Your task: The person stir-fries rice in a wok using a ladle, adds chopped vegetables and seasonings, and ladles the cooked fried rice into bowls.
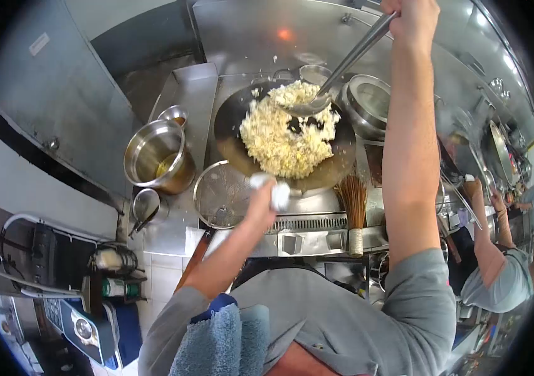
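From my end, left to right, I count one tall steel pot [182,175], two small steel containers [148,203] beside it, one round wire strainer [217,197], one wok [228,125] holding rice [282,153], one ladle [355,56] and one bristle brush [355,210]. I see the left hand [261,205] closed around a bunched white cloth [279,195] at the wok's near rim, and the right hand [413,20] gripping the ladle's upper end. The wok sits mid-view on a steel cooking range [370,238]; I have a grey door [54,62] at left, a metal backsplash [254,31] behind, and one other person [499,276] far right. The ladle's long axis slants from upper right to lower left, its bowl pointing into the wok, over the rice.
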{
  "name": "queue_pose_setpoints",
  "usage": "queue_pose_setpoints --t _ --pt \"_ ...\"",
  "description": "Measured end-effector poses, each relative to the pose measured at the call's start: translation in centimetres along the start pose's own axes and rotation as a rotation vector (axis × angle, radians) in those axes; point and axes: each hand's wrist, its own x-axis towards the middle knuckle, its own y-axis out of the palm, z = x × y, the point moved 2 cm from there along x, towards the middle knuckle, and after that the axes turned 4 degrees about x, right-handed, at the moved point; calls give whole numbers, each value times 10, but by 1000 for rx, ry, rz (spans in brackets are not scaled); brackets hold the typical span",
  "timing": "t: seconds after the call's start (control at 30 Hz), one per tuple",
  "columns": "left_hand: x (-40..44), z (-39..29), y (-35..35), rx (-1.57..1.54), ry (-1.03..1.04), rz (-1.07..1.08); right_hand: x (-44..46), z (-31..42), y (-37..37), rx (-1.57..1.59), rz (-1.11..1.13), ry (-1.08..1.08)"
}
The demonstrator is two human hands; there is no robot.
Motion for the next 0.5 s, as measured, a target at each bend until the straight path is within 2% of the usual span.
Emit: queue_pose_setpoints --t 0.03,0.1,0.17,0.23,0.3,0.33,0.37,0.43,0.47,0.5 --pt "21 -9 2 7 4 16 1 -1 2 27 78 20" --pt "41 -22 10 140 -57 -58 -27 -22 -3 -1 89 -111" --pt "53 -20 9 127 -66 -32 -77 -92 -24 -252 -89 -86" --pt "51 -14 11 96 -101 -7 -112 -144 -32 -112 29 226" --pt "52 -14 11 154 -199 28 -83 -147 -40 -189 67 192" --pt "55 -9 0 207 -257 122 -70 -140 -43 -72 117 247" --pt "56 -14 0 274 -296 125 -70 -112 -37 -113 90 220" --pt "47 -19 0 383 -366 102 -86 -102 -57 -96 76 242" --pt "46 -23 4 424 -383 82 -99 -131 -69 -217 3 111" --pt "47 -27 5 472 -396 63 -105 -150 -74 -109 72 143"
